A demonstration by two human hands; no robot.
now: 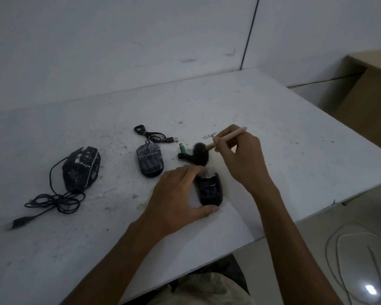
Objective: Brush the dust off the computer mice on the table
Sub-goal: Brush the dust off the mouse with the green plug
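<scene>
Three dusty black mice lie on the white table [273,133]. The nearest mouse [209,190] sits between the thumb and fingers of my left hand [176,199], which steadies it on the table. My right hand [238,155] grips a brush [223,139] by its wooden handle; the dark bristle head hovers just beyond the front of that mouse. A second mouse [150,160] lies to the left with its coiled cable and USB plug behind it. A larger angular mouse [81,168] rests further left, its cable bundled toward the near edge.
A green round plug [182,148] lies by the brush head. Dust and specks are scattered over the tabletop. A wall runs close behind the table. A brown cabinet [370,102] stands at the right. A light cable [350,260] loops on the floor below the table's right edge.
</scene>
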